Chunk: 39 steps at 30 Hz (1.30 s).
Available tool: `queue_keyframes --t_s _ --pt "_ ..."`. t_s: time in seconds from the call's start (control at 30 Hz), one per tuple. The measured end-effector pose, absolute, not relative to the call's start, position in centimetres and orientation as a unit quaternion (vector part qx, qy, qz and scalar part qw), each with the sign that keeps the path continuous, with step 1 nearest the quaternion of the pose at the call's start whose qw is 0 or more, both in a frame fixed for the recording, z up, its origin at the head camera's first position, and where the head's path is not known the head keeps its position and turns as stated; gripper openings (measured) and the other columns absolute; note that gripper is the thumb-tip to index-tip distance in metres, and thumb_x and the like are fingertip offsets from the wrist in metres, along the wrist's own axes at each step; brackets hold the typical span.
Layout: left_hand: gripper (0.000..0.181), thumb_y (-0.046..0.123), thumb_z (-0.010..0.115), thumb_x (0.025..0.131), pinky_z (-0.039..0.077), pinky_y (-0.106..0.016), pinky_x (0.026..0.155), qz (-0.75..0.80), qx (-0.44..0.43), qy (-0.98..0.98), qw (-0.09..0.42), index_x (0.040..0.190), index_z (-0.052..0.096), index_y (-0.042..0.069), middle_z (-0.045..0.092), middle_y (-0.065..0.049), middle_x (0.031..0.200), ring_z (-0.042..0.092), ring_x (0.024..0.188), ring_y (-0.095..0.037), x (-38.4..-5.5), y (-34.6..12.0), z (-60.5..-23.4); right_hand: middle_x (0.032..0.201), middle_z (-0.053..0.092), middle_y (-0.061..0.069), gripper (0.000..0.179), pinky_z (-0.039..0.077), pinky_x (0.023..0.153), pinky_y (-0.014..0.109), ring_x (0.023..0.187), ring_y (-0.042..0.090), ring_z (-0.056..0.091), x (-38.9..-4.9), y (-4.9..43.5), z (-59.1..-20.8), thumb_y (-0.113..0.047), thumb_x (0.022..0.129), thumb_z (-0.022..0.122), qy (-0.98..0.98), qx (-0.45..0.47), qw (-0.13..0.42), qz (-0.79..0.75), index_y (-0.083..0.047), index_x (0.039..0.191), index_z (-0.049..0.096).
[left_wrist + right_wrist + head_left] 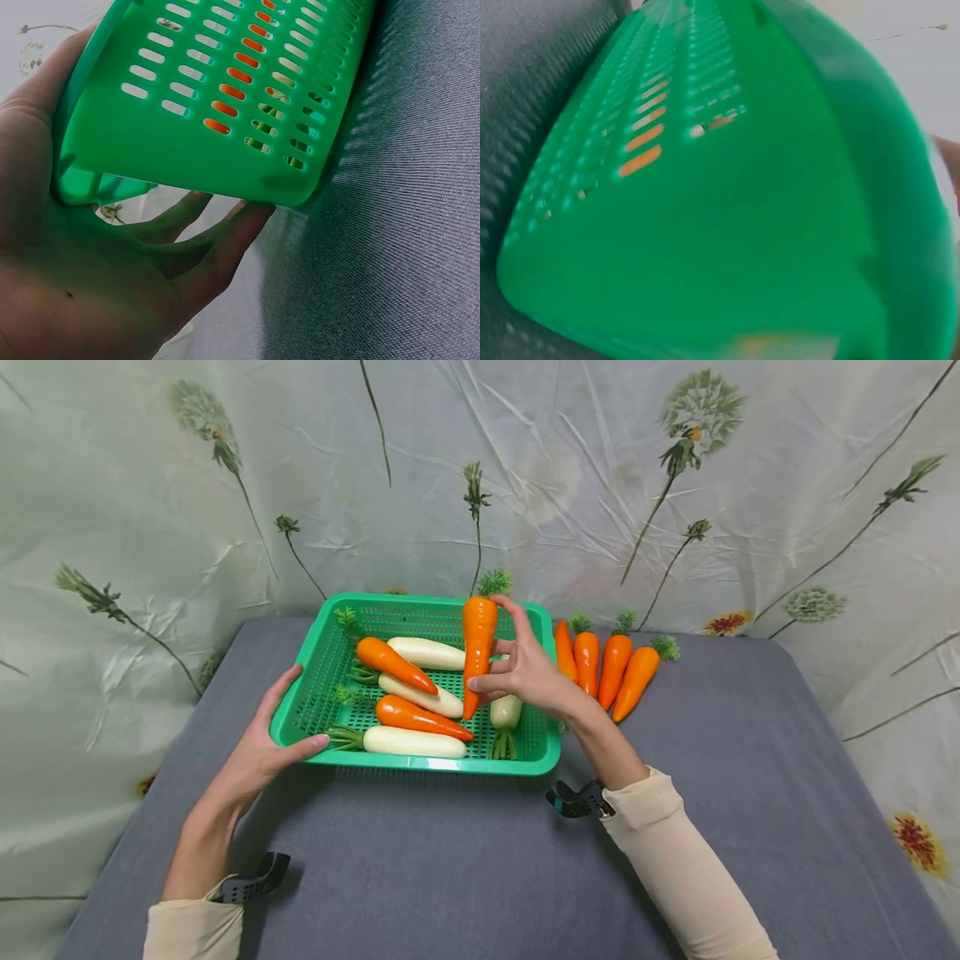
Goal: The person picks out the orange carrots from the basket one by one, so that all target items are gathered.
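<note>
A green plastic basket (429, 763) with slotted walls stands on the table. My left hand (258, 756) grips its left end, thumb over the rim and fingers around the outside, as the left wrist view (112, 277) shows. Over the basket's right half, my right hand (528, 672) holds an orange carrot (478, 631) between thumb and fingers, green top up and tip down. Inside lie two carrots (396, 665) and several white radishes (414, 742). One radish (506, 714) is partly hidden beneath the right hand. The right wrist view shows mostly the basket's outer wall (765, 225).
Several more carrots (615, 664) lie side by side on the grey cloth, just right of the basket. A grey cloth (450, 860) covers the table. Behind it hangs a pale curtain (555, 468) printed with dandelions. A black strap device (577, 799) sits on each wrist.
</note>
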State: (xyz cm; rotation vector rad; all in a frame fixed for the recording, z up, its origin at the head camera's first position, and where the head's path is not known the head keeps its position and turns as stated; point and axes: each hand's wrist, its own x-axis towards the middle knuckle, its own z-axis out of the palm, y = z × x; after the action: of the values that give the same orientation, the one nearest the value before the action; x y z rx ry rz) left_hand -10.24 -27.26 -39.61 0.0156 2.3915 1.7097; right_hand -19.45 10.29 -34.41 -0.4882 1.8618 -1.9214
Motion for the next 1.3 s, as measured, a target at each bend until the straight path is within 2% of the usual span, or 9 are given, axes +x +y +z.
queue_keyframes --t_s 0.2,0.33,0.47,0.63,0.7,0.9,1.07,1.3 --pt "0.103 0.016 0.073 0.097 0.04 -0.009 0.092 0.574 0.004 0.813 0.1 0.164 0.003 0.051 0.01 -0.017 0.173 0.036 0.14 -0.02 -10.2 -27.3 -39.6 0.132 0.055 0.031 0.111 0.057 0.084 0.068 0.098 0.029 0.072 -19.7 11.2 -34.0 0.011 0.089 0.07 0.681 -0.163 0.182 -0.69 -0.033 0.162 0.0" --pt "0.102 0.017 0.073 0.097 0.04 -0.009 0.092 0.574 0.004 0.813 0.099 0.164 0.003 0.051 0.011 -0.017 0.173 0.037 0.139 -0.018 -10.2 -27.3 -39.6 0.141 0.051 0.03 0.11 0.059 0.084 0.064 0.106 0.032 0.069 -19.8 12.0 -33.7 0.009 0.089 0.071 0.692 -0.146 0.168 -0.686 -0.032 0.162 0.0" --pt "0.102 0.017 0.073 0.097 0.039 -0.009 0.092 0.571 0.004 0.815 0.1 0.164 0.003 0.051 0.01 -0.017 0.173 0.036 0.141 -0.02 -10.2 -27.3 -39.6 0.144 0.047 0.025 0.106 0.061 0.083 0.059 0.112 0.037 0.067 -19.6 13.0 -33.6 0.005 0.09 0.072 0.703 -0.125 0.155 -0.683 -0.031 0.16 0.002" --pt "0.102 0.017 0.073 0.097 0.039 -0.008 0.092 0.573 0.003 0.813 0.102 0.164 0.002 0.051 0.011 -0.018 0.173 0.036 0.141 -0.021 -10.2 -27.3 -39.7 0.139 0.046 0.022 0.1 0.062 0.082 0.052 0.107 0.029 0.071 -19.6 14.5 -33.8 -0.001 0.094 0.07 0.713 -0.117 0.142 -0.676 -0.029 0.16 0.001" --pt "0.103 0.017 0.073 0.097 0.039 -0.008 0.092 0.575 0.003 0.812 0.102 0.164 0.002 0.051 0.012 -0.018 0.173 0.036 0.141 -0.02 -10.2 -27.3 -39.7 0.136 0.046 0.019 0.099 0.063 0.079 0.046 0.102 0.024 0.071 -19.7 15.1 -33.9 -0.001 0.094 0.07 0.717 -0.115 0.136 -0.674 -0.029 0.16 0.001" --pt "0.103 0.016 0.073 0.097 0.04 -0.008 0.092 0.576 0.005 0.812 0.101 0.164 0.003 0.051 0.013 -0.018 0.172 0.037 0.139 -0.018 -10.2 -27.4 -39.7 0.132 0.047 0.014 0.102 0.063 0.077 0.038 0.098 0.018 0.072 -19.9 16.8 -34.0 0.001 0.094 0.069 0.725 -0.121 0.119 -0.667 -0.032 0.162 0.0" --pt "0.102 0.016 0.072 0.097 0.039 -0.008 0.092 0.576 0.006 0.811 0.1 0.164 0.003 0.05 0.012 -0.018 0.172 0.036 0.14 -0.018 -10.2 -27.4 -39.7 0.127 0.049 0.012 0.1 0.062 0.077 0.037 0.093 0.017 0.072 -20.0 17.7 -33.9 0.0 0.094 0.069 0.725 -0.128 0.106 -0.668 -0.037 0.162 0.005" --pt "0.102 0.016 0.073 0.097 0.041 -0.009 0.092 0.576 0.007 0.811 0.101 0.164 0.003 0.049 0.014 -0.019 0.171 0.038 0.138 -0.019 -10.2 -27.4 -39.7 0.123 0.052 0.011 0.097 0.063 0.078 0.038 0.093 0.014 0.075 -19.8 19.0 -34.0 -0.001 0.095 0.07 0.732 -0.123 0.089 -0.664 -0.033 0.162 0.007"
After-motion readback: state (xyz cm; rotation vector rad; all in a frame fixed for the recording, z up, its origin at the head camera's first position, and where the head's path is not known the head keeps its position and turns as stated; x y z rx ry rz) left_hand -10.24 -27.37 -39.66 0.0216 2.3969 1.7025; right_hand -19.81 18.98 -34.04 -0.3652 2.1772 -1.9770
